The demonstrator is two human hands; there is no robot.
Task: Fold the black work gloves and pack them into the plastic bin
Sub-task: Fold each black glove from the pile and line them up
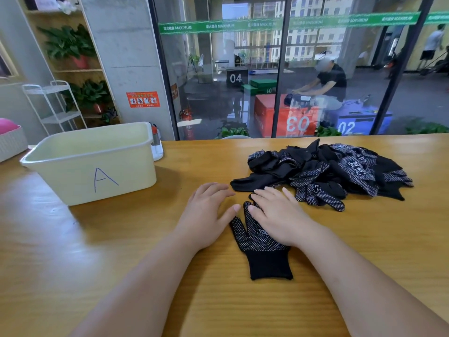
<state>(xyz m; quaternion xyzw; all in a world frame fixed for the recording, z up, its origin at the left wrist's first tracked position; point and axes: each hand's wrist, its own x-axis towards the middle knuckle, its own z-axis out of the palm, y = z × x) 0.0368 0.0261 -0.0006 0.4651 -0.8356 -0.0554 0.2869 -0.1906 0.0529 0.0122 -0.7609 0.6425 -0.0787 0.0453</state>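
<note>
One black work glove with white grip dots lies flat on the wooden table, cuff toward me. My right hand lies flat over its fingers and palm, fingers straight. My left hand rests flat on the table just left of that glove, its thumb near the glove's thumb. A loose pile of several black dotted gloves sits behind and to the right. The cream plastic bin, marked with a blue "A", stands at the left; I see nothing inside it.
A glass wall runs along the table's far edge, with a seated person and coloured numbered boxes beyond it. A white bottle stands behind the bin. White rack and plant shelves stand at far left.
</note>
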